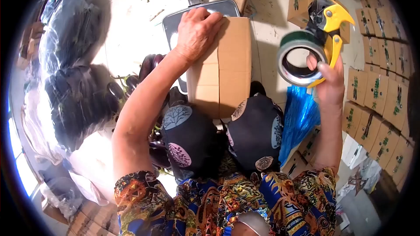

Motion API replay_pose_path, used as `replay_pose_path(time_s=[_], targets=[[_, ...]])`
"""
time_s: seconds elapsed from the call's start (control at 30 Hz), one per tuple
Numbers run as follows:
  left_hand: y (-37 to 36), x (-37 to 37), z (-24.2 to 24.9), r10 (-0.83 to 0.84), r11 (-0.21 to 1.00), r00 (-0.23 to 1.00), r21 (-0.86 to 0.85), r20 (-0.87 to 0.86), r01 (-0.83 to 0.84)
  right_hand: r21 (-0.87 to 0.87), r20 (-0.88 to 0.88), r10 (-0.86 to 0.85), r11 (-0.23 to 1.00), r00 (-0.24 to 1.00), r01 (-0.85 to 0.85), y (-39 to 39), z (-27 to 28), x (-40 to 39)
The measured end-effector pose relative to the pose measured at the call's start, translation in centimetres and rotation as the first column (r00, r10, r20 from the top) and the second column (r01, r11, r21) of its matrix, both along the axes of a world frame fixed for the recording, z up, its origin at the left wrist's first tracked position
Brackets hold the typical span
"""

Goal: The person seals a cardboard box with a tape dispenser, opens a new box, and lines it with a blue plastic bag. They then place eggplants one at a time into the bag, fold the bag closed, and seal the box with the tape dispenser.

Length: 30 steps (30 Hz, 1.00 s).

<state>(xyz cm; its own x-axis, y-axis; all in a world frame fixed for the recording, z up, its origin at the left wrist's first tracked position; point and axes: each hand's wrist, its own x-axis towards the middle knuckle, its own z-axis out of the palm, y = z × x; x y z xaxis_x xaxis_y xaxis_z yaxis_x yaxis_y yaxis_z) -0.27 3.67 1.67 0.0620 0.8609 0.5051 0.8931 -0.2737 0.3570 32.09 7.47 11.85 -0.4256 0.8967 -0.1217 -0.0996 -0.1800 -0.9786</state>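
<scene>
A closed cardboard box [234, 67] lies in front of my knees, its far end over a flat scale [175, 22]. My left hand [197, 32] grips the box's far left part, fingers bent over it; the fingertips are partly hidden. Off to the right, my right hand [330, 81] is closed around a yellow and black tape dispenser [332, 35]. On the dispenser sits a large roll of tape [302, 59], raised above the floor and apart from the box.
Stacked taped cartons [380, 78] line the right side, with another carton [306, 0] nearer. Dark eggplants [148, 67] lie left of the box. Bulging plastic bags [74, 39] stand at far left. Blue plastic film [299, 113] lies beside my right knee.
</scene>
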Motion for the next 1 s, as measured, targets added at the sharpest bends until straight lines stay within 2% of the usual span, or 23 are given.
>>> replay_pose_path(time_s=[0.03, 0.1, 0.17, 0.23, 0.3, 0.33, 0.37, 0.43, 0.47, 0.53, 0.57, 0.63, 0.67, 0.7, 0.73, 0.77, 0.8, 0.83, 0.87, 0.97, 1.0], targets=[[-0.3, -0.1, -0.4, -0.003, 1.0, 1.0, -0.017, -0.019, 0.003, 0.093, 0.134, -0.084, 0.993, 0.987, 0.072, -1.3, 1.3, -2.2], [0.0, -0.2, -1.1, 0.01, 1.0, 1.0, 0.014, 0.013, -0.011, 0.121, 0.027, 0.04, 0.992, 0.999, -0.043, -2.4, 2.9, -5.1], [0.3, -0.4, -1.9, 0.001, 0.998, 1.0, 0.056, 0.008, -0.002, 0.195, 0.179, 0.112, 0.97, 0.978, -0.147, -3.1, 3.5, -8.2], [0.4, -0.7, -3.1, -0.022, 0.996, 0.999, 0.09, -0.043, 0.026, 0.177, 0.236, 0.21, 0.951, 0.949, -0.254, -3.6, 2.8, -10.6], [0.6, -1.2, -4.5, -0.059, 0.995, 0.998, 0.083, -0.019, 0.06, 0.25, 0.313, 0.33, 0.876, 0.891, -0.412, -3.5, -0.4, -12.4], [0.7, -1.5, -5.2, -0.077, 0.994, 0.997, 0.08, -0.006, 0.077, 0.284, 0.71, 0.204, 0.794, 0.674, -0.538, -3.5, -1.8, -12.9], [1.1, -1.7, -6.1, -0.104, 0.992, 0.993, 0.077, 0.051, 0.1, 0.526, 0.62, 0.114, 0.675, 0.777, -0.518, -3.3, -3.8, -13.0], [1.7, -2.0, -7.7, -0.155, 0.987, 0.974, 0.076, 0.166, 0.144, 0.502, 0.573, 0.135, 0.722, 0.809, -0.476, -3.3, -3.3, -13.3], [2.0, -1.5, -8.6, -0.176, 0.982, 0.915, -0.005, 0.362, 0.191, 0.479, 0.565, 0.174, 0.727, 0.807, -0.492, -3.4, -3.0, -13.0], [0.8, -1.4, -4.3, -0.097, 0.991, 0.99, 0.099, 0.104, 0.087, 0.491, 0.607, 0.181, 0.679, 0.773, -0.545, -3.6, -2.7, -13.0], [0.3, -1.2, -2.8, -0.08, 0.997, 0.992, 0.025, 0.096, 0.078, 0.497, 0.627, 0.182, 0.656, 0.758, -0.568, -3.8, -2.6, -12.8], [0.2, -1.8, -3.0, -0.115, 0.958, 0.984, 0.278, 0.135, 0.074, 0.49, 0.635, 0.19, 0.649, 0.748, -0.581, -3.8, -2.6, -12.6], [-0.9, -1.8, -3.3, -0.043, 0.979, 0.928, 0.201, 0.37, -0.034, 0.477, 0.634, 0.197, 0.662, 0.748, -0.578, -3.9, -2.5, -12.6], [-2.0, -1.4, -2.7, 0.055, 0.977, 0.782, 0.128, 0.62, -0.17, 0.461, 0.633, 0.202, 0.677, 0.748, -0.573, -4.1, -2.5, -12.7], [-3.5, -1.4, -1.7, 0.152, 0.976, 0.621, -0.019, 0.769, -0.216, 0.55, 0.587, 0.16, 0.641, 0.793, -0.536, -4.1, -2.7, -12.9], [-5.3, -1.9, -0.5, 0.257, 0.958, 0.428, -0.171, 0.866, -0.229, 0.555, 0.594, 0.151, 0.634, 0.79, -0.538, -4.3, -2.6, -13.1], [-7.3, -2.5, 0.7, 0.279, 0.96, 0.178, -0.27, 0.944, -0.073, 0.558, 0.601, 0.144, 0.629, 0.786, -0.541, -4.4, -2.5, -13.1], [-9.0, -2.9, 2.0, 0.324, 0.943, -0.082, -0.315, 0.942, 0.105, 0.562, 0.607, 0.136, 0.623, 0.783, -0.544, -4.5, -2.4, -13.1], [-10.1, -3.0, 3.0, 0.383, 0.916, -0.098, -0.365, 0.918, 0.167, 0.559, 0.609, 0.145, 0.619, 0.78, -0.552, -4.5, -2.3, -13.2], [-11.6, -2.7, 6.2, 0.421, 0.88, -0.058, -0.392, 0.905, 0.269, 0.543, 0.665, 0.14, 0.583, 0.734, -0.604, -4.4, -1.7, -13.7], [-11.5, -2.7, 7.2, 0.442, 0.85, 0.113, -0.455, 0.89, 0.266, 0.54, 0.665, 0.153, 0.579, 0.731, -0.611, -4.3, -1.7, -13.9]])
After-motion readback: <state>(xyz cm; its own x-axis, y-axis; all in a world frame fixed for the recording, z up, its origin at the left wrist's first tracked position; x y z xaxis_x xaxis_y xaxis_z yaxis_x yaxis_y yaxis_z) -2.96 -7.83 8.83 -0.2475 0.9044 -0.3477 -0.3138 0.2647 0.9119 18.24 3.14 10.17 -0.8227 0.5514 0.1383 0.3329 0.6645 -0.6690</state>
